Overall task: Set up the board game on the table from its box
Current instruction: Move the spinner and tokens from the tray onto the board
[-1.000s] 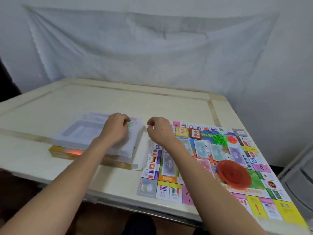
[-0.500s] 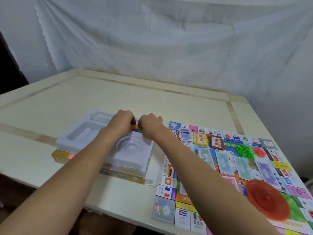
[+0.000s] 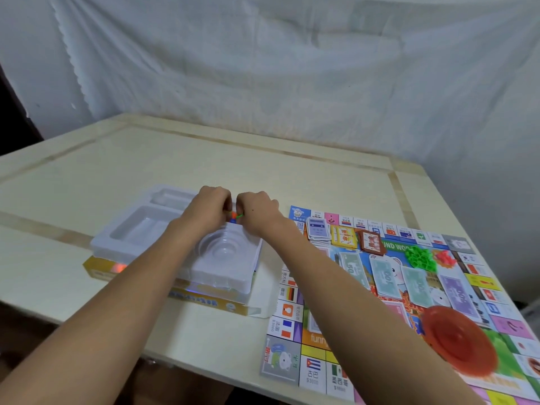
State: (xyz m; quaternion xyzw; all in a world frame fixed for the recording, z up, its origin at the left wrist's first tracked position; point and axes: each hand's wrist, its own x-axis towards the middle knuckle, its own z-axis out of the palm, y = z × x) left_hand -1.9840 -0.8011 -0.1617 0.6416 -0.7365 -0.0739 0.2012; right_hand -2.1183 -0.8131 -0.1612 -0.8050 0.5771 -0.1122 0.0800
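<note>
The yellow game box (image 3: 204,298) lies on the table with a white plastic insert tray (image 3: 140,229) in it. Over the tray's far right corner my left hand (image 3: 209,209) and my right hand (image 3: 257,213) meet, fingers curled, both pinching a small bundle of coloured pieces (image 3: 235,216), green, orange and blue. To the right the colourful game board (image 3: 292,323) lies unfolded. On it sit card stacks (image 3: 318,229), paper money (image 3: 385,277), green pieces (image 3: 420,257), red pieces (image 3: 444,256) and a red disc (image 3: 458,340).
The pale wooden table (image 3: 204,159) stretches behind the box and board. A white cloth (image 3: 263,68) hangs on the wall behind it. The table's near edge runs under my forearms.
My right hand moved left from the board's corner to meet my left hand over the tray. Both now pinch the small coloured pieces.
</note>
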